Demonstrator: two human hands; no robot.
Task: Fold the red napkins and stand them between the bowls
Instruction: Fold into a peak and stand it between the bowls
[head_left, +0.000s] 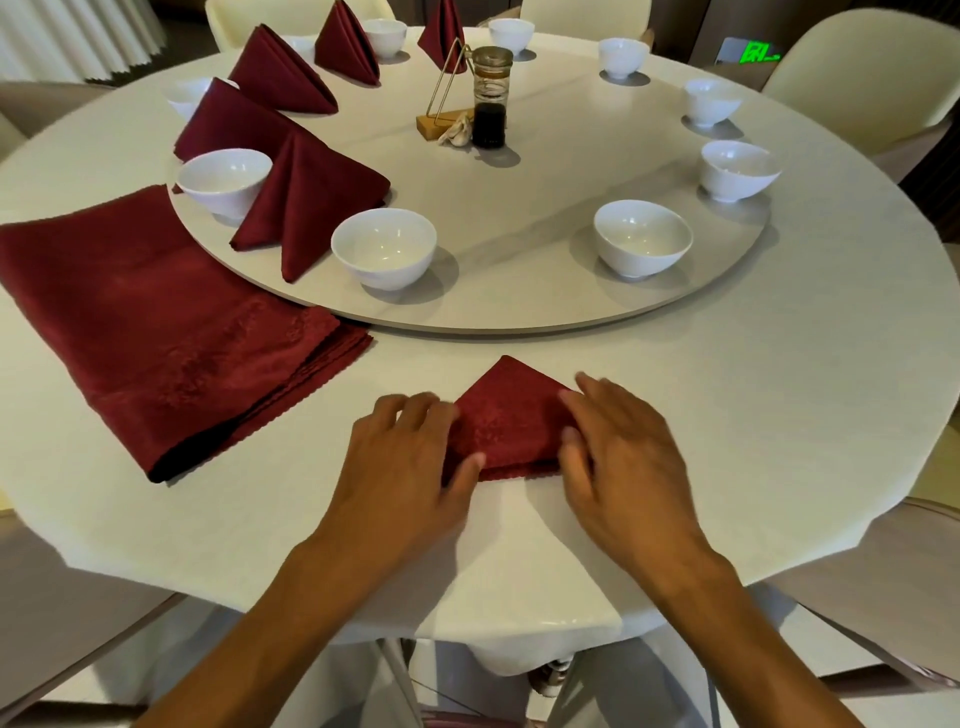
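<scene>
fingers (415, 410) of the left hand (405, 467) are laid flat and slightly spread on the left side of a small red napkin (506, 421), with the thumb stretched along its lower edge. fingers of the right hand (618, 452) are likewise held straight and a little apart, pressed on the right side of the same napkin; nothing is gripped by either hand. the napkin is folded into a triangle whose tip is pointed away from the person, and it is lain flat on the white round table (727, 415), just in front of the turntable (519, 218). left of the turntable's near edge, a stack of unfolded red napkins (156, 322) is spread on the table, one corner tucked close under the turntable's rim. on the turntable, white bowls (384, 247) are set around the rim. folded napkins (306, 192) are stood upright between the bowls along the turntable's left and far sides, while the bowls on the right side (641, 236) are kept apart by bare surface. at the turntable's middle, a glass bottle of dark sauce (490, 98) is placed beside a wooden stand with a wire triangle (447, 88). pale chairs (857, 73) are ranged beyond the turntable.
</scene>
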